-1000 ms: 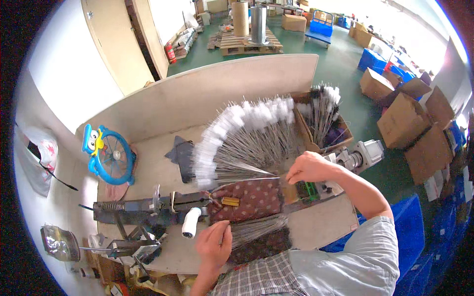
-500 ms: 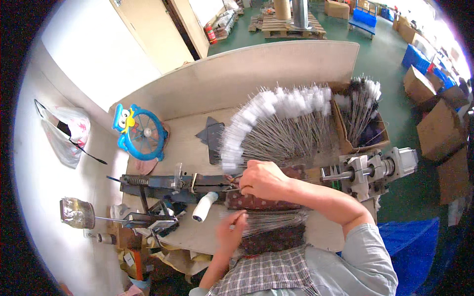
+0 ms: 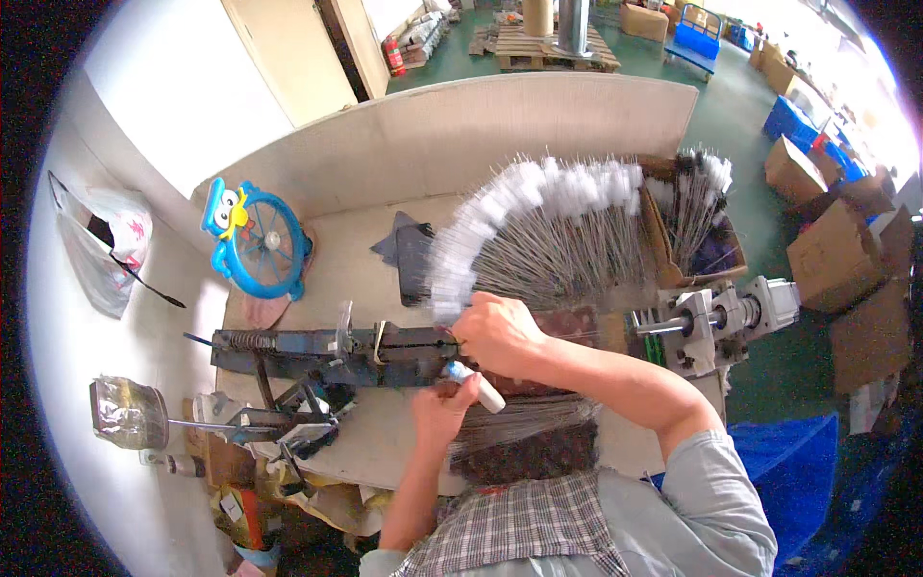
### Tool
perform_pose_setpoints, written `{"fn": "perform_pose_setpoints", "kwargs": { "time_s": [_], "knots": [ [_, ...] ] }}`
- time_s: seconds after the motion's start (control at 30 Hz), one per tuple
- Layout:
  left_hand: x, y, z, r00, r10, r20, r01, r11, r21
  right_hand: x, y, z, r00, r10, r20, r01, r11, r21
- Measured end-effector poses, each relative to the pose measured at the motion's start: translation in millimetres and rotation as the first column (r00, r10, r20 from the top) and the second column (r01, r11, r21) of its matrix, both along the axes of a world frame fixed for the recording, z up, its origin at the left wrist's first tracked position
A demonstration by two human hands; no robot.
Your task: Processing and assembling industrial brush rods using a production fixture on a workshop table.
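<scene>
My left hand (image 3: 444,412) is closed around a small white cylindrical bottle (image 3: 487,394) with a bluish tip. That tip sits just below the fingers of my right hand (image 3: 498,335), at the right end of a long dark metal clamp-like fixture (image 3: 317,358). The fingers of my right hand are pinched together there; what they hold is too small to make out. Right behind the hand, a wide fan of thin wire brushes (image 3: 558,250) with white bristle heads lies on the table. Loose thin wires (image 3: 524,423) are laid over dark cloth in front of me.
A cardboard box (image 3: 716,274) of brushes stands beyond the fan. On the right is a motor-driven metal spindle (image 3: 707,327); at the left, a blue toy-shaped fan (image 3: 260,240) and a lever mechanism (image 3: 279,423). A raised board (image 3: 442,130) borders the table's back.
My left hand has picked the white bottle up off the table and brought it rightward to my right hand. My right hand stays near the fixture's end. The whole view has shifted slightly.
</scene>
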State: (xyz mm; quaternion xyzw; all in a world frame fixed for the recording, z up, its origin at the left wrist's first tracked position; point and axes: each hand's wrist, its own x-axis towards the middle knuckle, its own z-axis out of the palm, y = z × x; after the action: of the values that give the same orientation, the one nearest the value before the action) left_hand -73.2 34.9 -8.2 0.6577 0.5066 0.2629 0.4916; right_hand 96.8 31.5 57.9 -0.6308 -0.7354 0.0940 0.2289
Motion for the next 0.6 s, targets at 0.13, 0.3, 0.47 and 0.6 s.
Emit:
{"fn": "perform_pose_setpoints", "kwargs": {
  "time_s": [0.13, 0.3, 0.47, 0.6],
  "knots": [
    [-1.9, 3.2, -10.3, 1.000, -0.017, -0.013, 0.017, 0.999, -0.043, 7.4, 0.7, -6.1, 0.996, 0.074, 0.043, -0.074, 0.997, 0.012],
    [20.4, -12.2, 5.3, 0.926, 0.051, 0.374, 0.019, 0.983, -0.181, 21.7, -41.9, 6.8, 0.997, 0.051, -0.051, -0.033, 0.949, 0.315],
    [37.6, -27.6, 5.4, 0.600, 0.379, 0.704, 0.120, 0.828, -0.547, 20.6, -83.9, -24.6, 0.971, 0.136, -0.195, -0.129, 0.990, 0.049],
    [21.3, -22.5, -20.9, 0.985, 0.022, 0.171, -0.004, 0.995, -0.104, 14.7, -50.0, -79.8, 0.983, 0.028, -0.182, -0.003, 0.990, 0.138]
  ]
}}
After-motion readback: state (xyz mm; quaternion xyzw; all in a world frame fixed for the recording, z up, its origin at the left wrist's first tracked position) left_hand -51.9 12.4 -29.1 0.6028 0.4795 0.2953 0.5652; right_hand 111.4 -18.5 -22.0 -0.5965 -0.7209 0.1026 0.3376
